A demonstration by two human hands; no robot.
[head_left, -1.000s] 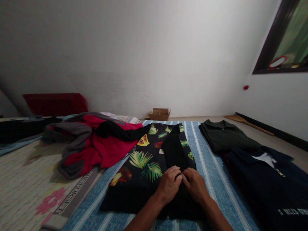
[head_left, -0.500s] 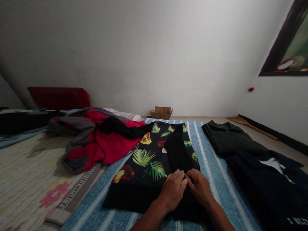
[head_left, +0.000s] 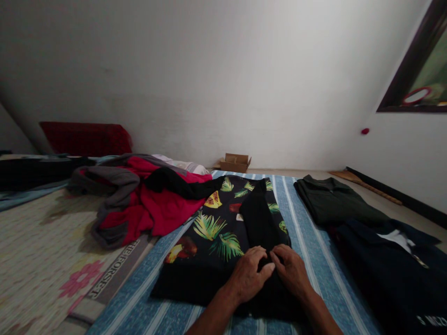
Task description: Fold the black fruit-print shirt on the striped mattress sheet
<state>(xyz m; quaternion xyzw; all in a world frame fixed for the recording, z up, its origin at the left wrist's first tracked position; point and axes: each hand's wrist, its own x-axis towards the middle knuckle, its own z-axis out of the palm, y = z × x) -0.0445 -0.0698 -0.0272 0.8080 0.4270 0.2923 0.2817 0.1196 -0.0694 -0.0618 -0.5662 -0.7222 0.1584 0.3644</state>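
A black shirt with a leaf and fruit print point(head_left: 209, 225) lies on a blue striped cloth point(head_left: 296, 214). One black sleeve point(head_left: 259, 216) is laid down over its front; the other stretches left over a red and grey garment point(head_left: 167, 209). My left hand point(head_left: 248, 272) rests on the lower part of the shirt, its fingers bent and its thumb apart from them. Close beside it, my right hand point(head_left: 289, 267) touches the sleeve's end with curled fingers; whether cloth is pinched there is hard to make out.
At the right lie a folded dark green garment point(head_left: 338, 200) and a navy garment with a zip point(head_left: 394, 270). A small cardboard box point(head_left: 235, 163) stands by the wall. A patterned mat point(head_left: 45, 251) spreads at the left, near a dark red object point(head_left: 85, 138).
My left thumb has moved apart from the fingers, and a small gap has opened between my two hands. The shirt lies nearly as before.
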